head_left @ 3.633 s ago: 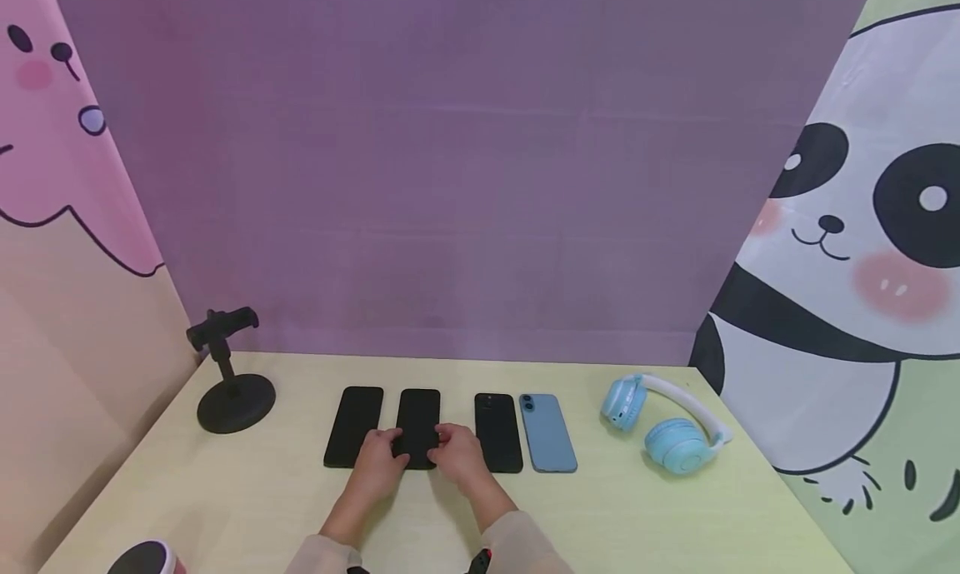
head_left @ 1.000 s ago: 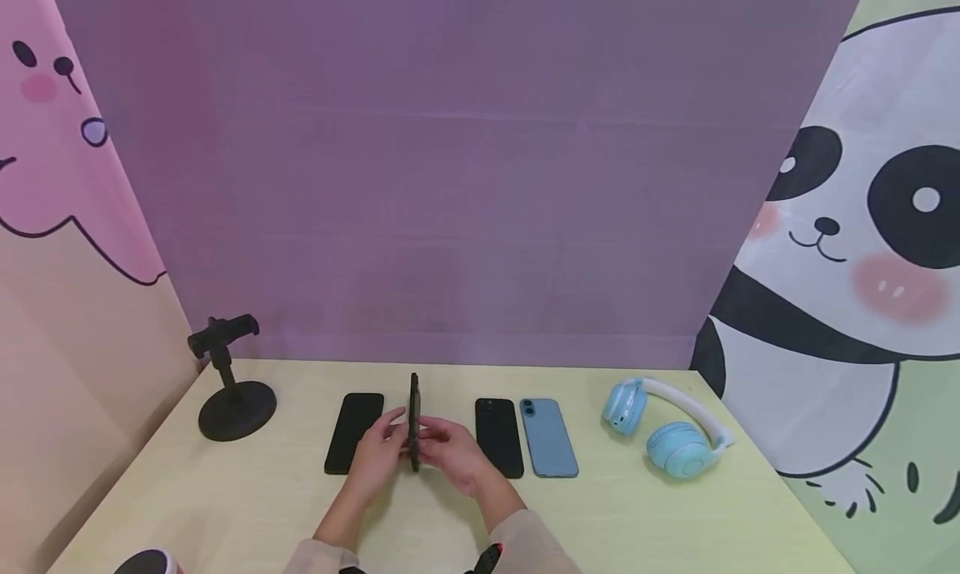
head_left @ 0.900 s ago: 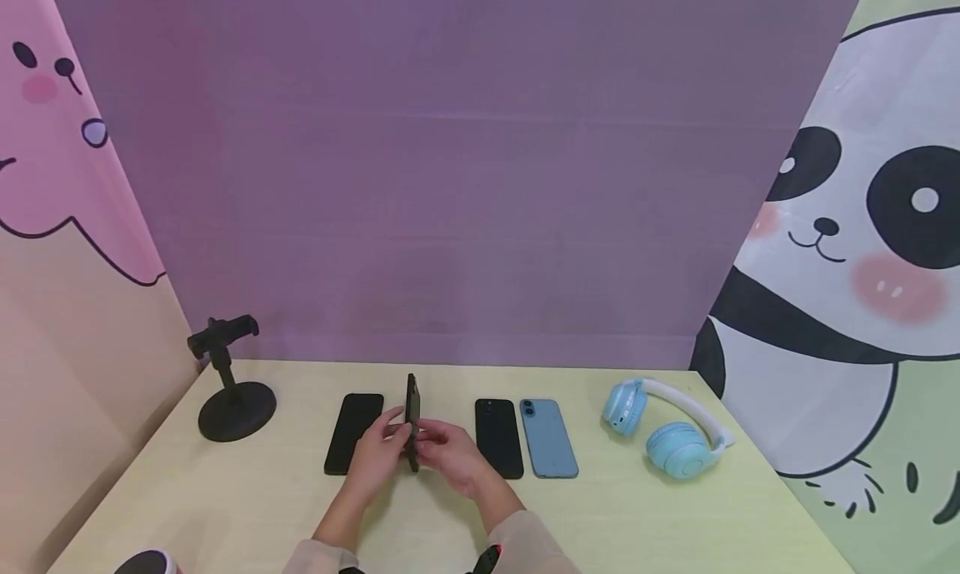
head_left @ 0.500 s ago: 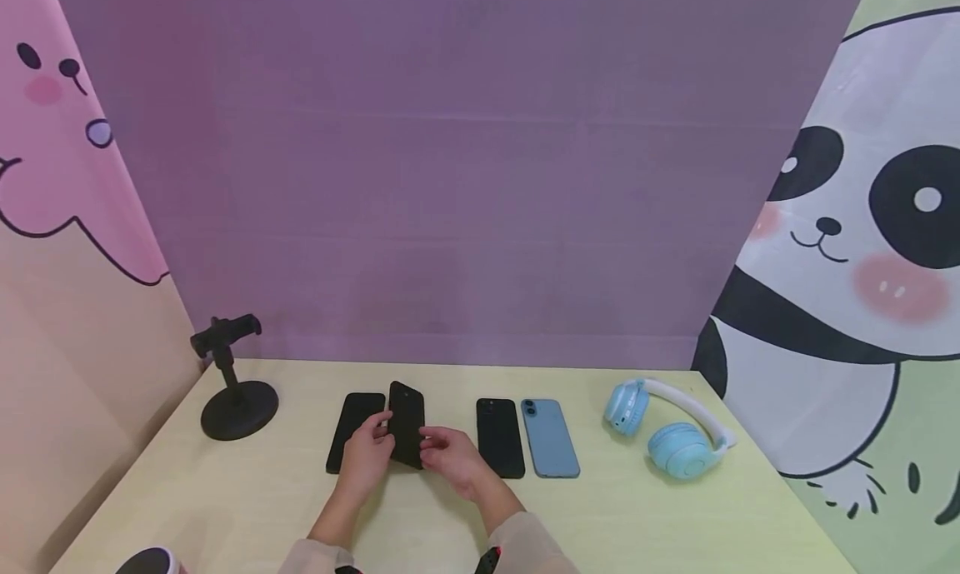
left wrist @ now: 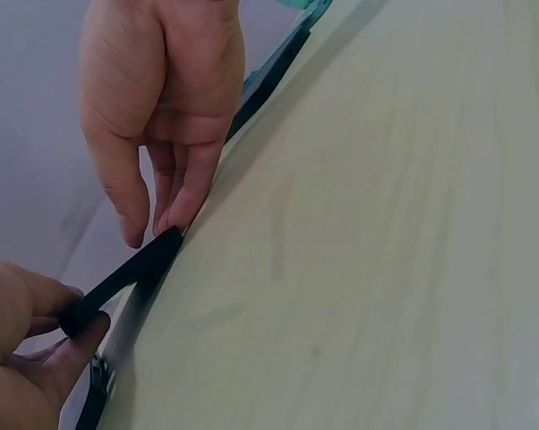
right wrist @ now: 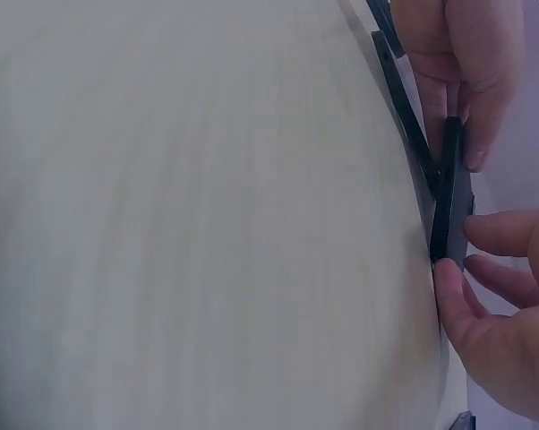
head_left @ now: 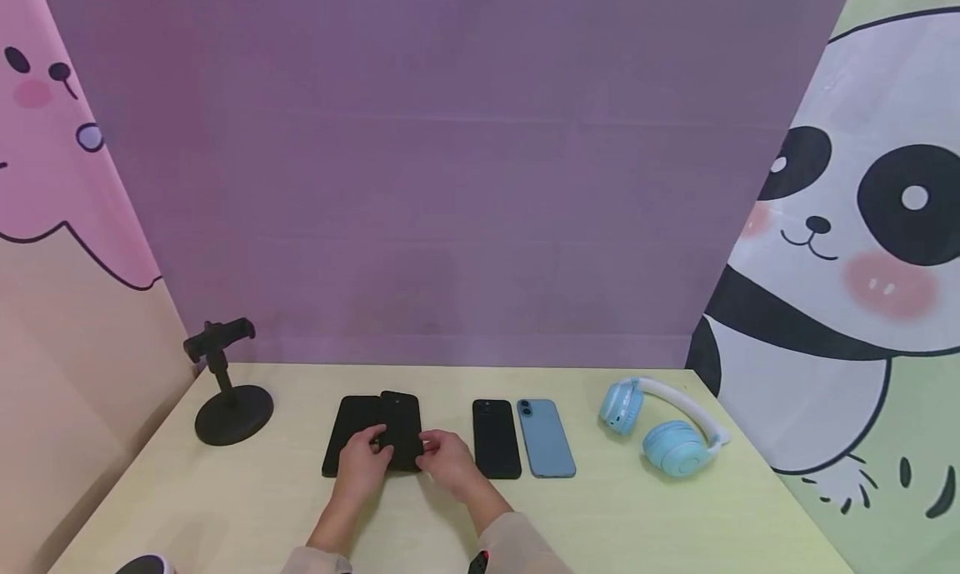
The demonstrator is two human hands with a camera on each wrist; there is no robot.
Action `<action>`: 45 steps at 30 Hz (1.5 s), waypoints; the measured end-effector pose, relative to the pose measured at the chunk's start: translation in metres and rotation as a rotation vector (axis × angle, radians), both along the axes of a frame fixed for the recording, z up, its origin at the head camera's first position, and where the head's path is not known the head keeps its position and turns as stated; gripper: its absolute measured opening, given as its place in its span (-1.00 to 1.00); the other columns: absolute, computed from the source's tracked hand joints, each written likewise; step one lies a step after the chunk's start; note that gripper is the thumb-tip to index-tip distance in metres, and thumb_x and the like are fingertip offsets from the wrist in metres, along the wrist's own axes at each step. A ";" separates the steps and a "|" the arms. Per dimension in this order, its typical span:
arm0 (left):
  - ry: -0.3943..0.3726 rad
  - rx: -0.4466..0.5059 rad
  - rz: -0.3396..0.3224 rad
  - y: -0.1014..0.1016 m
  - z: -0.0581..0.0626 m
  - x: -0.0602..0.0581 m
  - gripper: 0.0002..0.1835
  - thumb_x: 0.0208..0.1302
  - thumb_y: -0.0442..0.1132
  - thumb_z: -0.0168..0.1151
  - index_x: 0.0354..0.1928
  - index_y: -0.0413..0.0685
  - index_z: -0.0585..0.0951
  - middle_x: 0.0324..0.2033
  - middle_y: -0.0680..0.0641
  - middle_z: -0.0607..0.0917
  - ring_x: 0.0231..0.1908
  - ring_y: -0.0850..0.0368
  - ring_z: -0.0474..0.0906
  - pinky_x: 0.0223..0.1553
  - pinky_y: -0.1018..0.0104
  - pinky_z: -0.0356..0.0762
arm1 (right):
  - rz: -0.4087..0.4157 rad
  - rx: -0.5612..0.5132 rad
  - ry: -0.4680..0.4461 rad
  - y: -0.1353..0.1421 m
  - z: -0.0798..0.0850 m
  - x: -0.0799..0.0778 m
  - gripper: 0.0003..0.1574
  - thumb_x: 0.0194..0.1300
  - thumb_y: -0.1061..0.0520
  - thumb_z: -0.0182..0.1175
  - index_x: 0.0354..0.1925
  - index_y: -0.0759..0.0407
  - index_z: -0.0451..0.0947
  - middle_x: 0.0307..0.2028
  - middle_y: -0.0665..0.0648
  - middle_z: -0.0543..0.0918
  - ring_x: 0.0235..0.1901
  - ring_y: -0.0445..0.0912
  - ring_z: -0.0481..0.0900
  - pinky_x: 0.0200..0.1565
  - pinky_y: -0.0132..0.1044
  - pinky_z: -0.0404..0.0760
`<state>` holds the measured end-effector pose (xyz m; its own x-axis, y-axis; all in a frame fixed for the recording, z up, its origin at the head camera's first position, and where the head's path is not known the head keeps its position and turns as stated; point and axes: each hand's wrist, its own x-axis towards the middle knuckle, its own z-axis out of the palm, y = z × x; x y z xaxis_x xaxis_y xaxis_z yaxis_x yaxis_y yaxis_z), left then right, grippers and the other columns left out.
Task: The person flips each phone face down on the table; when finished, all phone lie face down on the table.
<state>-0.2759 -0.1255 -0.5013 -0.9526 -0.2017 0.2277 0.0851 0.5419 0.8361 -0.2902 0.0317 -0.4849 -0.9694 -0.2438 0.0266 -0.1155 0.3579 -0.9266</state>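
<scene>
My left hand (head_left: pixel 363 466) pinches a black smartphone (head_left: pixel 402 432) by its left long edge, thumb on one face and fingers on the other. That edge is raised and the phone slants, its right edge down at the tabletop, as the left wrist view shows. My right hand (head_left: pixel 450 464) is at the lower right edge, a fingertip touching it, the other fingers loosely bent. A second black smartphone (head_left: pixel 347 432) lies flat just left, partly covered by the slanted phone and my left hand. Further right lie a third black smartphone (head_left: pixel 496 441) and a blue smartphone (head_left: pixel 547 441), camera side up.
A black phone stand (head_left: pixel 234 416) with a round base stands at the table's back left. Light blue and white headphones (head_left: pixel 678 447) lie at the right. A dark-topped round container (head_left: pixel 145 566) shows at the front left edge. A purple backdrop (head_left: pixel 450 224) rises behind the table (head_left: pixel 637 524).
Both hands lifted the black smartphone from the table and turned it on its long edge. It then tipped over to the left, lowered, and now lies closer to the leftmost phone.
</scene>
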 end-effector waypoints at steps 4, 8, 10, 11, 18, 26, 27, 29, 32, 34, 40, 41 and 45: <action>0.007 -0.006 -0.012 0.001 0.000 0.000 -0.61 0.17 -0.46 0.28 0.06 -0.45 0.57 -0.20 -0.30 0.59 -0.23 -0.09 0.58 -0.19 0.02 0.54 | -0.015 0.049 0.020 -0.001 -0.001 -0.002 -0.57 0.12 0.43 0.29 0.01 0.43 0.57 -0.27 0.17 0.58 -0.31 -0.06 0.54 -0.30 -0.25 0.58; 0.008 -0.037 -0.021 0.003 0.001 0.000 -0.60 0.16 -0.47 0.29 0.06 -0.47 0.56 -0.27 -0.25 0.57 -0.27 -0.08 0.53 -0.18 -0.02 0.50 | -0.030 0.128 0.056 -0.002 -0.002 -0.003 -0.58 0.12 0.38 0.33 0.00 0.40 0.59 -0.27 0.17 0.60 -0.29 -0.03 0.54 -0.26 -0.21 0.57; 0.012 -0.064 -0.028 0.004 0.001 0.000 -0.60 0.16 -0.47 0.28 0.06 -0.48 0.55 -0.24 -0.28 0.57 -0.24 -0.13 0.52 -0.14 -0.05 0.49 | -0.035 0.164 0.070 -0.002 -0.002 -0.003 -0.57 0.12 0.37 0.35 0.00 0.40 0.59 -0.26 0.18 0.61 -0.27 -0.01 0.54 -0.24 -0.19 0.57; 0.016 -0.079 -0.034 0.004 0.001 0.000 -0.60 0.17 -0.48 0.28 0.06 -0.49 0.55 -0.22 -0.32 0.57 -0.20 -0.17 0.53 -0.11 -0.07 0.48 | -0.035 0.174 0.073 -0.002 -0.001 -0.003 -0.57 0.12 0.36 0.35 0.01 0.40 0.59 -0.26 0.19 0.62 -0.27 0.00 0.55 -0.23 -0.19 0.57; 0.009 -0.172 -0.073 0.007 0.000 0.000 -0.61 0.20 -0.47 0.25 0.06 -0.53 0.52 -0.06 -0.47 0.54 0.04 -0.39 0.46 0.08 -0.16 0.40 | -0.030 0.226 0.099 0.000 0.000 -0.002 -0.52 0.09 0.38 0.37 0.03 0.43 0.57 -0.27 0.20 0.62 -0.29 -0.01 0.54 -0.22 -0.19 0.57; -0.031 -0.182 -0.072 0.011 -0.001 0.001 -0.60 0.22 -0.46 0.24 0.08 -0.55 0.51 -0.05 -0.49 0.47 0.04 -0.41 0.44 0.09 -0.16 0.38 | -0.023 0.264 0.106 0.001 0.001 -0.004 -0.50 0.09 0.36 0.38 0.04 0.43 0.57 -0.27 0.21 0.62 -0.28 0.01 0.55 -0.17 -0.13 0.58; -0.029 -0.191 -0.073 0.011 -0.001 0.001 -0.60 0.22 -0.47 0.24 0.08 -0.56 0.51 -0.05 -0.49 0.47 0.04 -0.41 0.44 0.09 -0.16 0.39 | -0.021 0.265 0.104 0.001 0.001 -0.004 -0.50 0.09 0.36 0.39 0.04 0.42 0.57 -0.27 0.21 0.62 -0.28 0.01 0.55 -0.17 -0.12 0.58; -0.025 -0.213 -0.080 0.012 0.000 0.002 -0.61 0.21 -0.48 0.24 0.06 -0.57 0.51 -0.08 -0.48 0.47 0.02 -0.42 0.44 0.08 -0.17 0.39 | -0.020 0.264 0.105 0.001 0.001 -0.005 -0.49 0.09 0.36 0.39 0.05 0.42 0.57 -0.26 0.22 0.63 -0.27 0.02 0.56 -0.16 -0.11 0.58; -0.028 -0.253 -0.089 0.013 0.001 0.003 -0.62 0.19 -0.50 0.24 0.03 -0.60 0.51 -0.10 -0.47 0.47 -0.02 -0.43 0.44 0.05 -0.17 0.41 | -0.018 0.264 0.114 0.001 -0.001 -0.005 -0.49 0.07 0.36 0.39 0.04 0.43 0.57 -0.27 0.22 0.64 -0.27 0.02 0.58 -0.17 -0.12 0.59; -0.035 -0.278 -0.089 0.014 0.001 0.004 -0.63 0.18 -0.50 0.24 0.02 -0.60 0.52 -0.11 -0.47 0.47 -0.03 -0.43 0.44 0.04 -0.17 0.42 | -0.021 0.269 0.124 0.000 -0.002 -0.005 -0.49 0.06 0.37 0.40 0.02 0.44 0.58 -0.28 0.22 0.64 -0.28 0.03 0.59 -0.18 -0.12 0.59; -0.051 -0.315 -0.081 0.017 0.001 0.004 -0.63 0.20 -0.49 0.25 0.03 -0.60 0.52 -0.09 -0.42 0.48 -0.02 -0.38 0.42 0.04 -0.12 0.44 | -0.046 0.302 0.149 -0.003 0.000 -0.004 -0.50 0.04 0.36 0.41 0.00 0.44 0.59 -0.31 0.24 0.64 -0.27 0.07 0.59 -0.14 -0.06 0.58; -0.053 -0.315 -0.083 0.017 0.001 0.004 -0.63 0.20 -0.49 0.24 0.03 -0.60 0.51 -0.09 -0.41 0.47 -0.02 -0.37 0.42 0.05 -0.12 0.44 | -0.052 0.309 0.150 -0.004 0.000 -0.004 -0.50 0.03 0.36 0.41 0.00 0.44 0.59 -0.30 0.25 0.64 -0.26 0.08 0.59 -0.13 -0.04 0.58; -0.071 -0.307 -0.092 0.017 0.002 0.005 -0.62 0.22 -0.48 0.24 0.05 -0.60 0.50 -0.08 -0.39 0.46 0.00 -0.36 0.41 0.05 -0.12 0.43 | -0.068 0.327 0.142 -0.005 0.002 -0.004 -0.50 0.03 0.36 0.42 -0.01 0.43 0.59 -0.29 0.25 0.63 -0.24 0.09 0.58 -0.11 -0.03 0.57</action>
<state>-0.2704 -0.1089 -0.4988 -0.9793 -0.0457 0.1972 0.0934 0.7624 0.6403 -0.2938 0.0269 -0.4833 -0.9760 -0.1969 0.0932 -0.2005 0.6442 -0.7381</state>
